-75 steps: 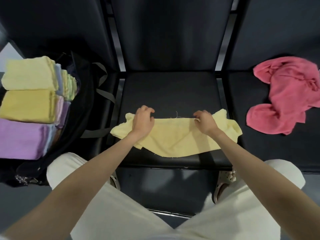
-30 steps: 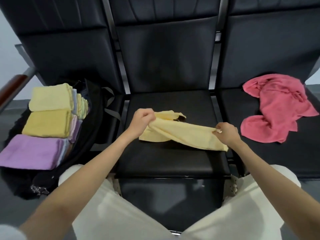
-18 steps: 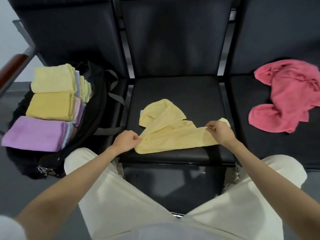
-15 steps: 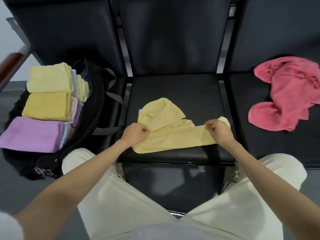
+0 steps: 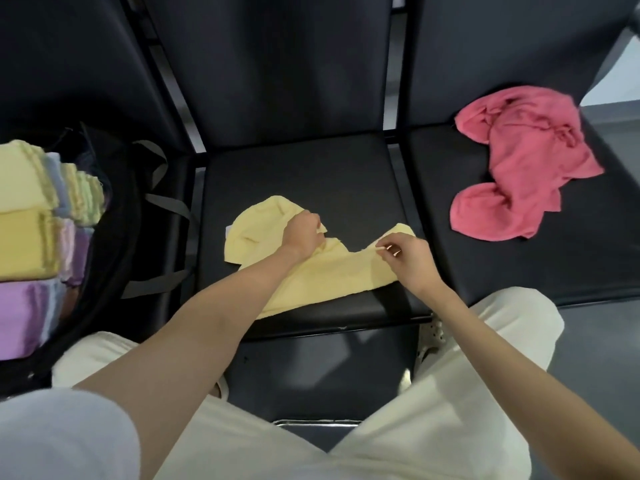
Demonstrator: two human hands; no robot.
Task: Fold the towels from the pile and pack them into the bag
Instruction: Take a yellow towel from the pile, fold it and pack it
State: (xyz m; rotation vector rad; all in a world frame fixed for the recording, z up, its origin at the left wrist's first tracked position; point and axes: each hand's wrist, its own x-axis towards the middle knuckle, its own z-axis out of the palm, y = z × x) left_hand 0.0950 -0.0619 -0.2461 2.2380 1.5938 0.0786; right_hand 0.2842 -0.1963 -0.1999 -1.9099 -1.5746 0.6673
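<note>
We've got the yellow towel (image 5: 322,271) on the middle seat (image 5: 311,174), left hand (image 5: 301,232) apparently gripping its bunched flap, right hand (image 5: 403,256) pinching the edge; flatten first, then match corners.

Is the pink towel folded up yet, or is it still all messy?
Still messy. The pink towel lies crumpled in a loose heap on the right seat, with no neat edges and neither hand touching it.
</note>
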